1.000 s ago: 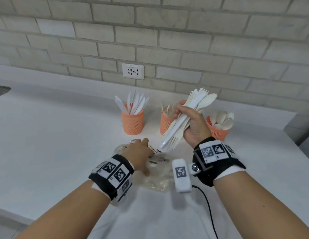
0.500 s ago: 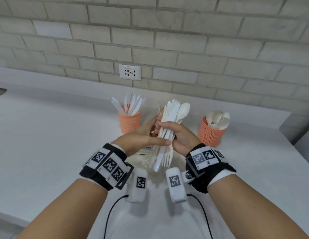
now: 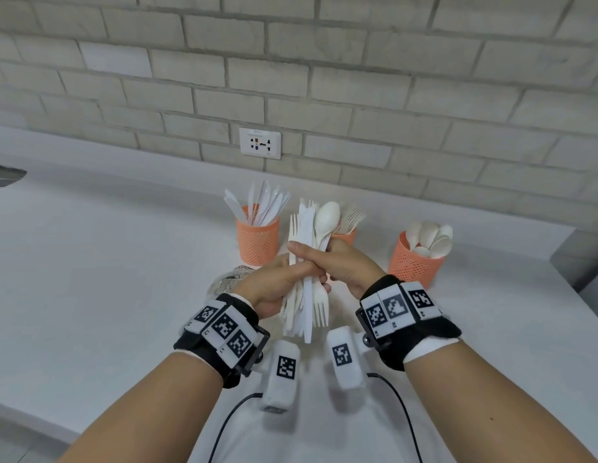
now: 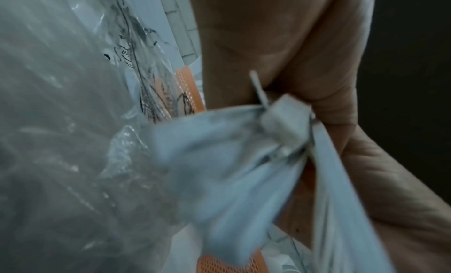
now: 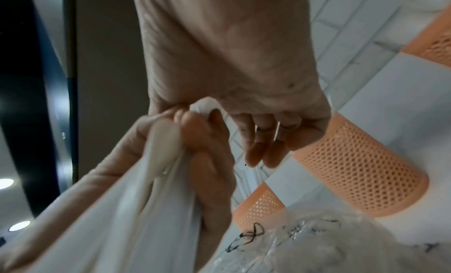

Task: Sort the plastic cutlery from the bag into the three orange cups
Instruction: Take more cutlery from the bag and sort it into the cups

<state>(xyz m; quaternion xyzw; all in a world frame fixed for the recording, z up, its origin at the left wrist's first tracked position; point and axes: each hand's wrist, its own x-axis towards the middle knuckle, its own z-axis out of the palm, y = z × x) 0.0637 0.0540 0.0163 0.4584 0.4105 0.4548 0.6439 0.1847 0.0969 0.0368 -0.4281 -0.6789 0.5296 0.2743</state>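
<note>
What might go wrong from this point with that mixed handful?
Both hands, left hand and right hand, grip one mixed bundle of forks, knives and a spoon pointing both ways; pulling one piece could spill others. The bundle hangs over the bag, near the middle cup, which a slip might topple.

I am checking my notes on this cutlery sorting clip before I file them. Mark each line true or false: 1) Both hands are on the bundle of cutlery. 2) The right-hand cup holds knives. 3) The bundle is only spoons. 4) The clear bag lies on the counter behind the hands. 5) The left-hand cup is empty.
1) True: the left hand and the right hand both grip the bundle of cutlery.
2) False: the right cup holds spoons.
3) False: forks and a spoon show in it, with flat handles among them.
4) True: the clear bag lies there.
5) False: the left cup holds knives.
</note>
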